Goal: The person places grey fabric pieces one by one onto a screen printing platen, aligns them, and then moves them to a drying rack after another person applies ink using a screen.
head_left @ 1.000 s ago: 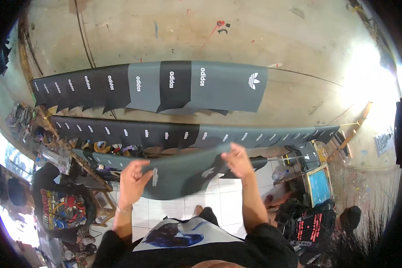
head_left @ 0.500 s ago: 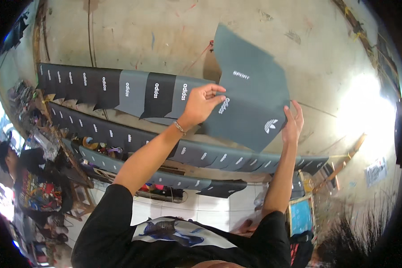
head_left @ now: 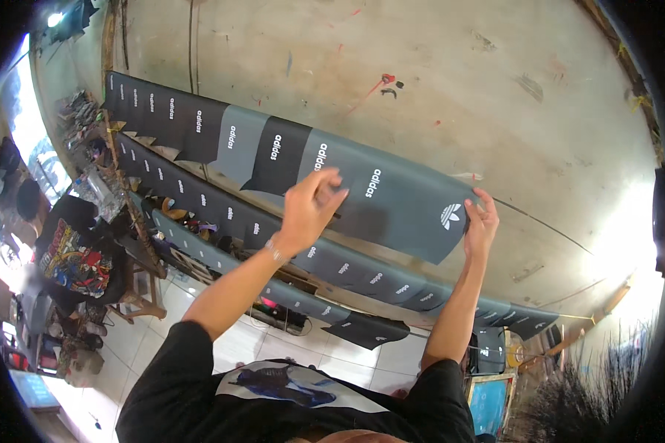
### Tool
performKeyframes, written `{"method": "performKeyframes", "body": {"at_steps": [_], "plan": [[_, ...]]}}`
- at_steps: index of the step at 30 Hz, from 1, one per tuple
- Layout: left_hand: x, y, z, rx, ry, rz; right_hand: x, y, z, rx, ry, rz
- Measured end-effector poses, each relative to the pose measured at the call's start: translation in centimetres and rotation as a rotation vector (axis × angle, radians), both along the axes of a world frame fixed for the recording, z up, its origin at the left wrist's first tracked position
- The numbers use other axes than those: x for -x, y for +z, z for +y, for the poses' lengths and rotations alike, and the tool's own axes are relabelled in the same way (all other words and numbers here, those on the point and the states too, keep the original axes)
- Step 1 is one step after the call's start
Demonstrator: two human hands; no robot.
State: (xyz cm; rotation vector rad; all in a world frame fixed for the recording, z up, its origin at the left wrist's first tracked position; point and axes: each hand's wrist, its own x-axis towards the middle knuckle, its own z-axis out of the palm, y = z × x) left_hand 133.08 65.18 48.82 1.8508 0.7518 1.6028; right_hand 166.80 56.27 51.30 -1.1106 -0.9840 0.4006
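Observation:
A slate-grey fabric panel (head_left: pixel 403 196) with white print hangs folded over the topmost line. It is the rightmost of an overlapping row of black and grey panels. At its right edge, my right hand (head_left: pixel 482 224) pinches the cloth between thumb and fingers. My left hand (head_left: pixel 310 209) hovers over the left part of this panel, beside a neighbouring grey panel (head_left: pixel 325 151). Its fingers are loosely bent, a little blurred and apart from the thumb, with nothing visible in them. Whether the fingertips touch the cloth is hard to tell.
Below hangs a second row of printed panels (head_left: pixel 347 273), and under it a third row (head_left: pixel 288 292). A stained wall (head_left: pixel 451 66) stands behind. To the left, a person in a black printed shirt (head_left: pixel 77 251) sits near a wooden stool (head_left: pixel 137 295). A blue framed screen (head_left: pixel 489 402) stands lower right.
The panel's upper part, raised before, now lies folded down over the line. My left hand has let go and moved left and down. My right hand still holds the edge. The view has shifted.

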Motion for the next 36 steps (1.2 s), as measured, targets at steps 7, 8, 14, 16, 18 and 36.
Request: {"method": "performKeyframes", "body": {"at_steps": [7,8,14,16,18,36], "plan": [[18.5,-15.5,-9.0,0.520,0.136,0.294,4.2,-3.2,-1.2,0.010,-0.826,-0.476],[21.6,-16.4,-10.0,0.546,0.210,0.255,4.9,-5.8,-1.9,-0.092,-0.947,-0.414],[35.1,-8.1,-18.4,0.484,-0.107,-0.380,33.8,-22.2,1.3,0.351,0.249,-0.241],[39.2,-1.8,-23.5,0.185,-0.128,-0.382,45.3,-28.8,1.2,0.548,0.839,-0.355],[43.3,1.2,-27.0,-0.164,-0.151,-0.323,55.0,-29.4,-0.7,0.489,1.202,-1.066],[79.9,0.1,-45.0,-0.155,0.100,-0.395,112.1,-46.7,-9.5,0.745,2.108,-1.285]]}}
